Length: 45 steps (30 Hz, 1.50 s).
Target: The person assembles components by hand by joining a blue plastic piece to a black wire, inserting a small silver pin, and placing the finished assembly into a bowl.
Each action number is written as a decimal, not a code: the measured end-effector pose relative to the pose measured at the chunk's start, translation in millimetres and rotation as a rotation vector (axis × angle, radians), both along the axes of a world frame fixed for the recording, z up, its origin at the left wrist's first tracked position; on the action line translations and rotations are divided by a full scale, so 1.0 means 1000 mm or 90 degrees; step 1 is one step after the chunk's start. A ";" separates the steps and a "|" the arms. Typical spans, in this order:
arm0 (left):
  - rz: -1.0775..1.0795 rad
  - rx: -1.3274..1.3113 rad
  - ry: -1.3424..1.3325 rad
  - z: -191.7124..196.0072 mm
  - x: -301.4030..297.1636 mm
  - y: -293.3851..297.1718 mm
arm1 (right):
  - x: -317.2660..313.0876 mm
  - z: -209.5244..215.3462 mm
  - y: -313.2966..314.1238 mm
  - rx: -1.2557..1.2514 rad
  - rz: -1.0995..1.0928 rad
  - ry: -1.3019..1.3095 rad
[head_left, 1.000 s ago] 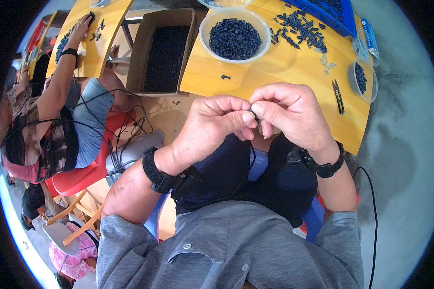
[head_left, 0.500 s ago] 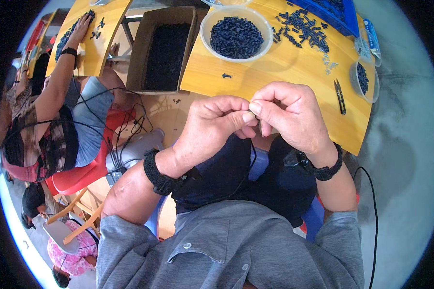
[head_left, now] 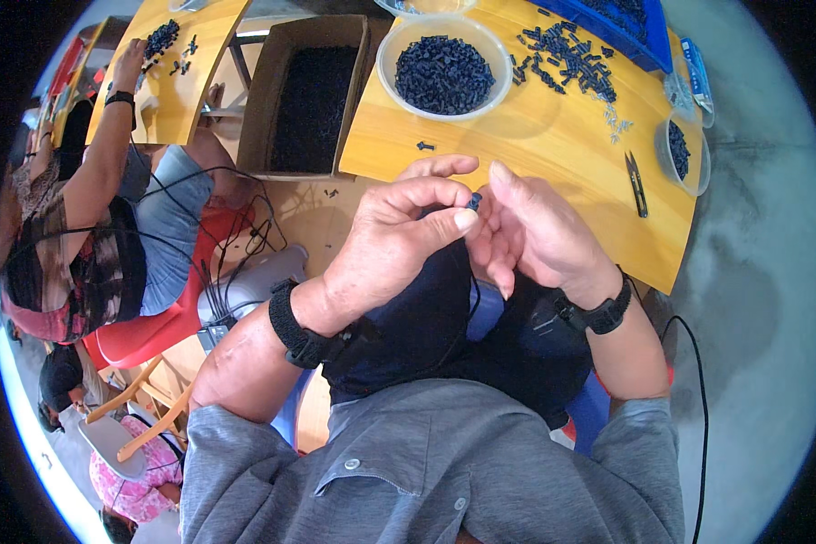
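My left hand (head_left: 417, 218) pinches a small dark plastic part (head_left: 474, 201) between thumb and forefinger, in front of the table's near edge. Close beside it, my right hand (head_left: 539, 222) has its thumb raised and its fingers apart, and I see nothing held in it. Past my hands, a single dark part (head_left: 426, 146) lies on the yellow table (head_left: 553, 163). Farther back stands a round clear tub (head_left: 388, 82) filled with such dark parts. A loose heap of dark parts (head_left: 567, 56) spreads to the right of the tub, with small clear pieces (head_left: 615, 120) beside it.
Black thread snips (head_left: 637, 186) lie toward the table's right edge, near a small clear tub (head_left: 698, 177) of dark parts. A blue bin (head_left: 639, 50) is at the back. Left stands a cardboard box (head_left: 254, 136); another person's hand (head_left: 129, 59) works at a neighbouring table.
My right thumb and fingers have come off the small part and opened; the left hand keeps it. At the neighbouring table, the other person's hand has drawn back from the heap.
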State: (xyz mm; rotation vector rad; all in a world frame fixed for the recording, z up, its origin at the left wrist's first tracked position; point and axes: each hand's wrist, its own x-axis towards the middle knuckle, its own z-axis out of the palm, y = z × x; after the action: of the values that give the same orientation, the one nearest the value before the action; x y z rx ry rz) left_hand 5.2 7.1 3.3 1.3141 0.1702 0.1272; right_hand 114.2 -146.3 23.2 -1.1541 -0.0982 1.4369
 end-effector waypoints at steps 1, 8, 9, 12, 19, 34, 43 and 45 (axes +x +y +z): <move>-0.002 -0.001 -0.002 0.001 0.001 0.000 | -0.003 -0.005 0.002 0.039 0.008 0.073; -0.092 -0.106 0.059 0.000 -0.003 0.003 | -0.012 -0.004 0.008 0.120 -0.002 0.226; -0.090 -0.125 0.057 0.000 -0.002 0.002 | -0.012 -0.010 0.005 0.119 -0.004 0.225; -0.106 -0.174 0.082 0.004 -0.001 0.001 | -0.012 -0.023 -0.002 0.183 0.044 0.259; -0.119 -0.076 0.075 0.002 -0.003 0.004 | -0.024 -0.017 0.003 0.121 0.028 0.303; -0.187 -0.097 0.225 0.005 0.004 0.007 | -0.069 -0.038 0.008 0.188 -0.231 0.450; -0.156 -0.114 0.332 0.011 -0.001 0.002 | -0.052 -0.038 -0.005 0.243 -0.166 0.484; -0.133 -0.115 0.317 0.015 0.001 0.002 | -0.050 -0.040 -0.004 0.273 -0.148 0.489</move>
State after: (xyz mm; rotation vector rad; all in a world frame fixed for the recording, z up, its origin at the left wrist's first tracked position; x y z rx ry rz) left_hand 5.9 8.6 18.0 1.1552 0.4547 -0.3899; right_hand 64.5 -150.6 -16.5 -0.2148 0.2494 1.4657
